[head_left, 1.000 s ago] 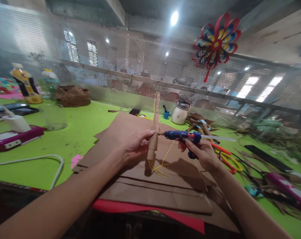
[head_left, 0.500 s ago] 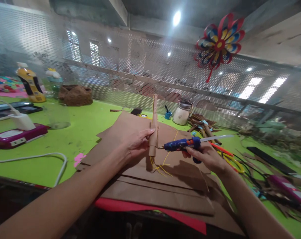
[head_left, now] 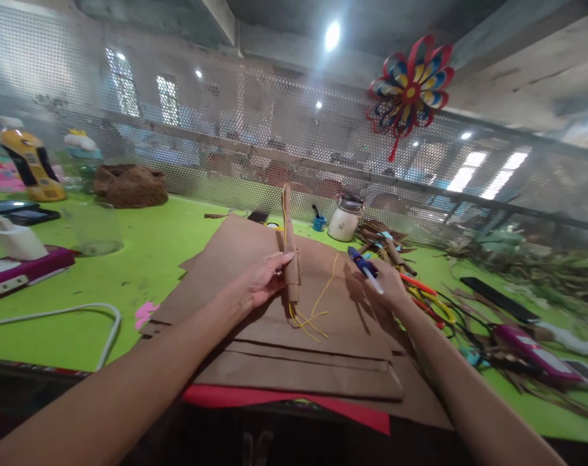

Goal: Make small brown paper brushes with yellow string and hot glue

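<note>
My left hand [head_left: 269, 275] is closed round a rolled brown cardboard tube [head_left: 293, 275], held up over the cardboard sheets. A narrower strip rises from the tube's top, with yellow string [head_left: 306, 321] running along it and trailing loose below. To the right, my right hand [head_left: 385, 283] grips a blue hot glue gun [head_left: 361, 262]. Its nozzle points away from me, up and left, and a clear glue stick [head_left: 373, 282] sticks out of its back end. The gun is apart from the tube. Stacked brown cardboard [head_left: 255, 330] lies beneath both hands.
Red paper [head_left: 236, 396] shows under the cardboard at the green table's front edge. A white jar [head_left: 345, 220] and small blue pot [head_left: 318, 222] stand behind. Cables [head_left: 462, 317] and a purple power strip [head_left: 531, 349] lie right; a clear cup [head_left: 97, 230] and brown clay-like bowl [head_left: 129, 186] left.
My right hand has drawn the glue gun away from the tube and turned its nozzle from pointing left to pointing away from me. My left hand still holds the tube. The view has shifted slightly right.
</note>
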### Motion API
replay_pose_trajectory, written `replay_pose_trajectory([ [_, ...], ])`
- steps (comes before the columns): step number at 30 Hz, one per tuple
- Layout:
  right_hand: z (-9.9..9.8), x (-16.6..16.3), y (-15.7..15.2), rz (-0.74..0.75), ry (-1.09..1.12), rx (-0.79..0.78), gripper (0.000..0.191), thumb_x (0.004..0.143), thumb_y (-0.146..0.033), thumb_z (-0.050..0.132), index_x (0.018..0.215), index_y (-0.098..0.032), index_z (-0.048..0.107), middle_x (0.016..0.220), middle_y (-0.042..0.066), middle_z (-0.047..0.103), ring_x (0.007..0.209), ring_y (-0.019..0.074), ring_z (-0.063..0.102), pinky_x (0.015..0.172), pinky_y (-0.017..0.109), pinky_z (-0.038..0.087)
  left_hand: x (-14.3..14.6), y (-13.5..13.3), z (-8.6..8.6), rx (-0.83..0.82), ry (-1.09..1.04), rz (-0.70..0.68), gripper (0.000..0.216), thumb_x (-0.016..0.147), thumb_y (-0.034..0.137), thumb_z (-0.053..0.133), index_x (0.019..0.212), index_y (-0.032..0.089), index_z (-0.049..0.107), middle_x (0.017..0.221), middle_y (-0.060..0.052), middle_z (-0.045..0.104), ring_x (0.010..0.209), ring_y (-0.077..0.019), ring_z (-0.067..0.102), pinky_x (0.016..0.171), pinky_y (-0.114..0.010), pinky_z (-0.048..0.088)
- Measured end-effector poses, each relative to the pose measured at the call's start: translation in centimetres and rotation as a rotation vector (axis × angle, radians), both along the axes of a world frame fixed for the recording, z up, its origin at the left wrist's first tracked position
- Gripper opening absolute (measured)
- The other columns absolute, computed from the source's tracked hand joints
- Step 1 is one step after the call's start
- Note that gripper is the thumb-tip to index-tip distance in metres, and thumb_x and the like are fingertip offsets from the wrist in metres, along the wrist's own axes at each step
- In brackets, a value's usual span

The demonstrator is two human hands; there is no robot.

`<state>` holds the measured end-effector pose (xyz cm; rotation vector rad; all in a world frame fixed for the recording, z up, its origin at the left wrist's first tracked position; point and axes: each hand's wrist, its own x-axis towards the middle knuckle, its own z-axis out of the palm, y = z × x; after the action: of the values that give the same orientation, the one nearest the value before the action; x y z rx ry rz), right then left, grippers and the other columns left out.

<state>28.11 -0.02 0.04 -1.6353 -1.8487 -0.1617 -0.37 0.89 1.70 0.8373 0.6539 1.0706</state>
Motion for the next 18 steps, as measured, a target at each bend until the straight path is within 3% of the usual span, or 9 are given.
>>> replay_pose_trajectory([
  [5,-1.0,0.1,0.8,0.028,-0.024,-0.132,0.020,0.070,-0.032,0.058,0.079,-0.016,0.067,0.071,0.004,0.062,0.065,0.0184,0.056,0.060,0.028,0.043,-0.1,-0.4,0.3,0.041,0.024,-0.056,0.011,0.077,0.019,0.061,0.084,0.011,0.063,0.076,-0.006,0.063,0.067,-0.0138,0.060,0.064,-0.026,0.051],
  [10,-1.2,0.2,1.6,0.079,-0.058,-0.154,0.028,0.061,-0.012,0.059,0.086,-0.017,0.070,0.085,0.007,0.067,0.082,0.0230,0.059,0.076,0.032,0.045,-0.2,-0.5,0.3,0.036,0.007,-0.083,0.009,0.078,0.016,0.059,0.084,0.011,0.064,0.077,-0.007,0.065,0.066,-0.0135,0.062,0.064,-0.026,0.053],
  [12,-0.6,0.0,1.4,0.078,-0.066,-0.136,0.033,0.059,-0.007,0.058,0.087,-0.016,0.071,0.091,0.009,0.068,0.090,0.0247,0.058,0.084,0.035,0.043,-0.2,-0.3,0.1,0.024,-0.016,-0.093,0.009,0.078,0.016,0.059,0.085,0.011,0.064,0.077,-0.007,0.065,0.067,-0.0137,0.062,0.065,-0.026,0.053],
  [15,1.2,-1.8,0.3,0.049,-0.054,-0.055,0.029,0.067,-0.010,0.053,0.091,-0.013,0.069,0.100,0.014,0.066,0.099,0.0262,0.055,0.092,0.039,0.038,-0.1,-0.1,-0.2,0.019,-0.050,-0.092,0.008,0.077,0.015,0.061,0.084,0.011,0.065,0.077,-0.007,0.066,0.066,-0.0135,0.062,0.065,-0.026,0.053],
  [18,3.1,-5.8,-1.4,0.175,0.077,-0.009,0.024,0.080,-0.025,0.049,0.090,-0.014,0.068,0.091,0.010,0.068,0.085,0.0215,0.059,0.081,0.036,0.044,0.0,0.0,-0.4,0.051,-0.076,-0.062,0.010,0.076,0.016,0.063,0.084,0.011,0.065,0.078,-0.007,0.066,0.065,-0.0125,0.061,0.064,-0.025,0.052],
])
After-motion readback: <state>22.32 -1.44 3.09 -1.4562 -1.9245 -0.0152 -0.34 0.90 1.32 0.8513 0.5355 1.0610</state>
